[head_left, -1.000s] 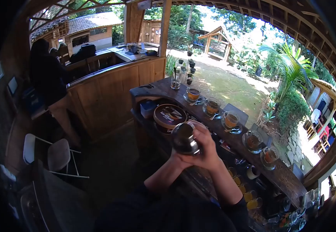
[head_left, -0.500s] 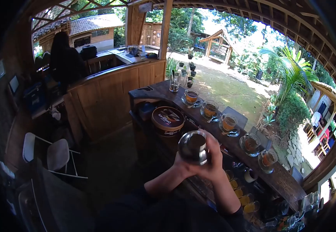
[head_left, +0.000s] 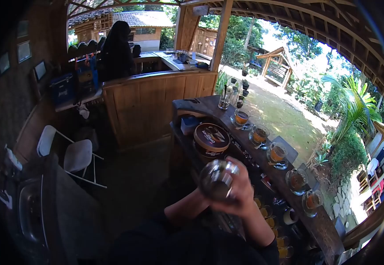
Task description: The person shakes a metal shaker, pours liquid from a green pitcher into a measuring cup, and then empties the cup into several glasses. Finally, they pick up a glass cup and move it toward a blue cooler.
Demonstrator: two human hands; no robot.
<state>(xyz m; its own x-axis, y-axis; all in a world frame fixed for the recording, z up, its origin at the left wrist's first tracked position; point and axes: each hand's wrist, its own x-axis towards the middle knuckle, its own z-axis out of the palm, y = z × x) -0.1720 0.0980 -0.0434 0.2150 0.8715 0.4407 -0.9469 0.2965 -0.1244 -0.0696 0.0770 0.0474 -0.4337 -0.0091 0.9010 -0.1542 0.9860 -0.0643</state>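
A shiny rounded metal vessel [head_left: 218,180], slightly blurred, is held up over the lower counter. My right hand [head_left: 241,190] wraps round its right side. My left hand [head_left: 196,204] is closed against its lower left side, its fingers mostly hidden. Just behind the vessel sits a round chocolate tub [head_left: 211,137] with a brown lid. Glass cups of amber drink on saucers, such as this cup [head_left: 241,116] and another [head_left: 260,134], stand in a row along the raised wooden ledge [head_left: 320,221].
Several small yellow-filled glasses [head_left: 269,222] stand on the lower counter at my right. A white folding chair [head_left: 78,155] and a metal sink [head_left: 32,212] are at the left. A person in dark clothes [head_left: 116,53] stands behind the wooden partition [head_left: 161,106].
The view has turned left, so the surroundings sit further right. My hands have tilted the metal vessel and moved it slightly left in view.
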